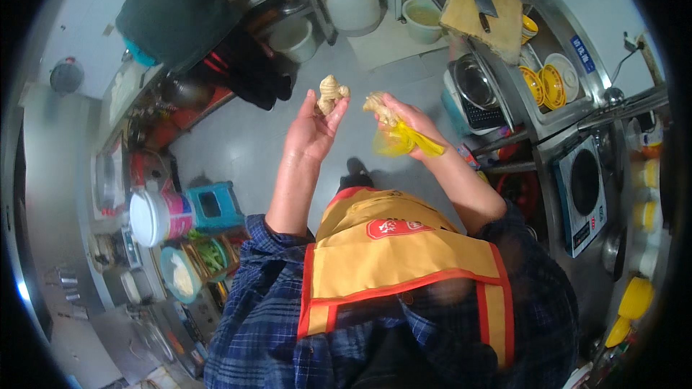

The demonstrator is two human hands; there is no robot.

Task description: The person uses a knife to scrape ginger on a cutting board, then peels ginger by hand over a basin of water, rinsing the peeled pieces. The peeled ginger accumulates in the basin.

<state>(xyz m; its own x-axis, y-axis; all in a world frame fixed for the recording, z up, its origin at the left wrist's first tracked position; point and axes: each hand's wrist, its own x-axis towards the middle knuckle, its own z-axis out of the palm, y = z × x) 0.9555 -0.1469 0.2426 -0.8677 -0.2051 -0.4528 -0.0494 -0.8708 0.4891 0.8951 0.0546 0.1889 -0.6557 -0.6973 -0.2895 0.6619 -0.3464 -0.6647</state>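
Note:
My left hand (312,132) grips a knobbly piece of ginger root (331,92) between thumb and fingers, its top sticking up past the fingertips. In my right hand (412,119) is a second ginger root (381,108), along with a yellow mesh net (403,139) that hangs below the palm toward the wrist. A small gap separates the two pieces. Both hands are held out in front of my yellow apron (400,265), above the grey floor (259,146).
At upper left a person in dark clothes (184,16) bends near a counter. To the right, a cleaver (484,5) lies on a cutting board (470,27) by the sink (581,111), with an induction cooker (581,194) nearer. A blue stool (216,206) and white bucket (148,217) stand left.

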